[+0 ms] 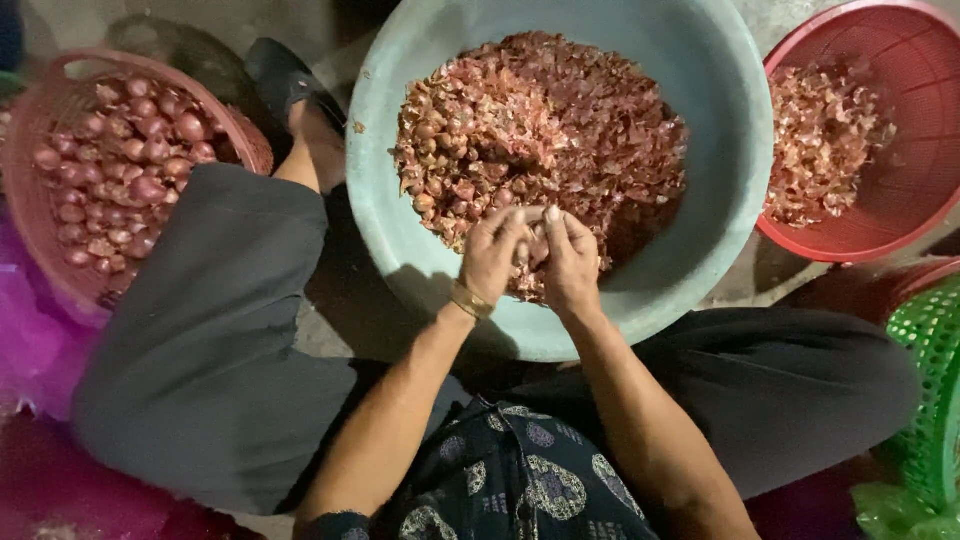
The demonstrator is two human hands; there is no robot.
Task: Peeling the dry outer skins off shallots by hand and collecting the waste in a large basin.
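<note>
My left hand (pixel 492 252) and my right hand (pixel 570 262) meet over the near side of a large pale green basin (pixel 720 120). Together they pinch a small shallot (pixel 534 240), mostly hidden by my fingers. A gold bracelet sits on my left wrist. The basin holds a heap of unpeeled shallots and reddish skins (pixel 545 120). My hands hover just above the near edge of that heap.
A pink basket (pixel 40 230) of peeled shallots stands at the left beside my knee. A red basket (pixel 900 200) with loose skins sits at the right, a green basket (pixel 935 400) below it. My legs in dark trousers flank the basin.
</note>
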